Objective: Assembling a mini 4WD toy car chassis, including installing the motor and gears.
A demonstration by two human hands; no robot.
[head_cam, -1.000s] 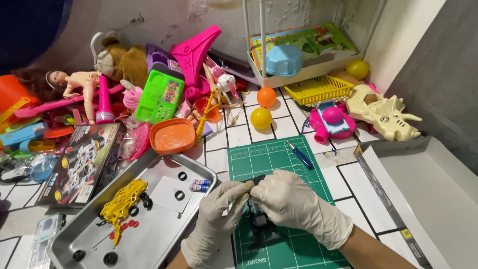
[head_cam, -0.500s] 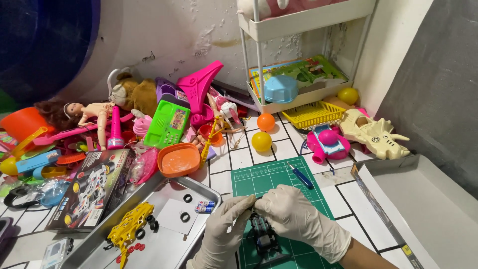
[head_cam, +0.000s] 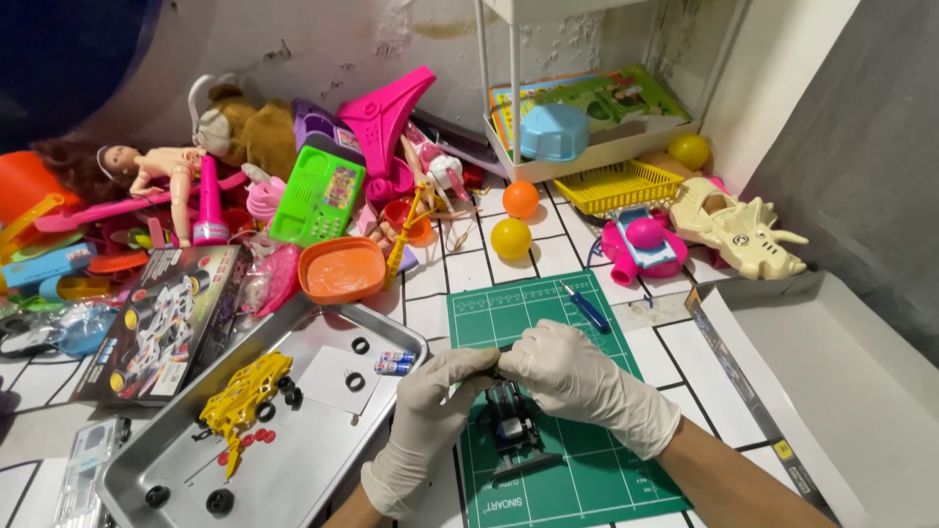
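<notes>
Black toy chassis (head_cam: pixel 513 430) stands on the green cutting mat (head_cam: pixel 587 469), directly under and between both gloved hands, its top end hidden by the fingers. Left hand (head_cam: pixel 435 411), in a white glove, curled closed, fingertips pinching the upper end of the chassis from the left. Right hand (head_cam: pixel 577 376), also gloved, closed over the same point from the right; the two hands touch at the fingertips. What exactly is pinched between them cannot be told.

Just beyond the right hand, on the mat's far edge: blue-handled screwdriver (head_cam: pixel 587 309), lying loose. Left of the left hand: metal tray (head_cam: pixel 323 469) holding a yellow toy frame (head_cam: pixel 245 391), small black wheels (head_cam: pixel 354 381), red bits and two small batteries (head_cam: pixel 395 363). Far side of the tray: orange bowl (head_cam: pixel 342 271), and a printed box (head_cam: pixel 161 318) to its left. Well beyond the hands: orange ball (head_cam: pixel 520 198) and yellow ball (head_cam: pixel 511 238), a yellow basket (head_cam: pixel 618 186), a cream dinosaur toy (head_cam: pixel 734 227), a doll (head_cam: pixel 156 171). Surface is white tile.
</notes>
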